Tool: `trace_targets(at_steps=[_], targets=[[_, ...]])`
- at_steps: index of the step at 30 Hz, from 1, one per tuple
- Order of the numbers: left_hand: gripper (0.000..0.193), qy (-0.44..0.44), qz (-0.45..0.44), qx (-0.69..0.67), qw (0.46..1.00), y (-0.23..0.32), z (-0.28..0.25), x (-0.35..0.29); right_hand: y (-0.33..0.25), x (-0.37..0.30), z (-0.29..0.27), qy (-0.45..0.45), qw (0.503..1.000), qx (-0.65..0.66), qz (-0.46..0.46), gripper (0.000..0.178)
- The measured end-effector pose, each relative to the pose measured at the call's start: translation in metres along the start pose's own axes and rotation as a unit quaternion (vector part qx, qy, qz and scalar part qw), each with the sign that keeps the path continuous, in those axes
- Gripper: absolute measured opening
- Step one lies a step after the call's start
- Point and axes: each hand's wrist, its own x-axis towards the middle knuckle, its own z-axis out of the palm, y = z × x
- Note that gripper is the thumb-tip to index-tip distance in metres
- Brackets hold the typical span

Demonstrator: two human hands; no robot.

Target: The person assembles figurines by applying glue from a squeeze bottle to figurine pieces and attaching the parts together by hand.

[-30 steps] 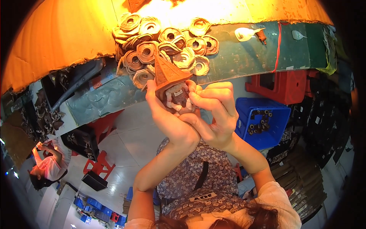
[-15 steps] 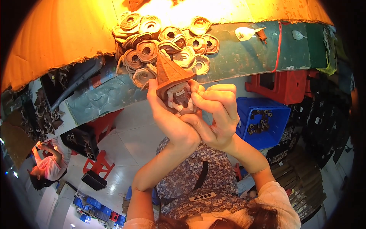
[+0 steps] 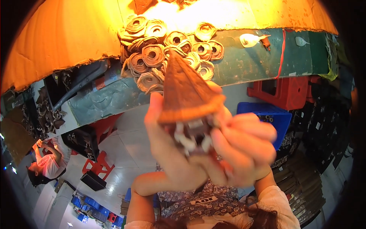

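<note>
A small model house [image 3: 188,95] with a tall, pointed brown roof and pale details on its lower walls is held up close before me, slightly blurred. My left hand [image 3: 167,152] is wrapped around its left side and underside. My right hand [image 3: 248,145] has its fingers curled, the tips pressed against the house's right wall just under the roof rim. Motion smears these fingers, and whether they also hold something small is hidden. Beyond the roof, a heap of wavy brown discs [image 3: 153,55] with centre holes lies on the green worktop [image 3: 244,63]; the roof tip covers part of it.
Torn orange-lit cardboard [image 3: 68,42] covers the worktop's far side. Two whitish pointed pieces [image 3: 248,40], a small brown piece [image 3: 266,44] and a red cord [image 3: 282,57] lie right. Below are a red stool [image 3: 295,93] and blue crate [image 3: 282,114]. Another person [image 3: 49,162] sits far left.
Both hands have brought the model house closer to me, so it looks larger and lower in view. It has tilted, showing more of the roof. The hands now cover more of the blue crate.
</note>
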Motion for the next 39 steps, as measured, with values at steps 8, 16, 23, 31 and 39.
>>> trace_targets(at_steps=[8,16,23,31,39], targets=[[0.055,-0.125,0.062,0.048,0.989,0.006,0.032,-0.033,-0.033,0.023,0.012,0.225,0.97,-0.024,-0.083,0.01],[0.049,-0.014,0.05,0.007,0.999,0.013,-0.011,0.013,0.01,0.011,0.011,-0.015,0.999,0.023,0.02,0.051],[0.049,0.038,0.078,0.041,0.995,0.012,-0.01,0.017,0.02,-0.002,0.019,-0.024,0.985,0.142,0.093,0.059],[0.047,0.068,0.059,0.042,0.995,0.014,-0.013,0.023,0.025,-0.006,0.024,0.001,0.982,0.159,0.105,0.049],[0.044,0.06,0.093,0.035,0.993,0.013,-0.02,0.035,0.034,-0.013,0.034,-0.026,0.968,0.212,0.136,0.048]])
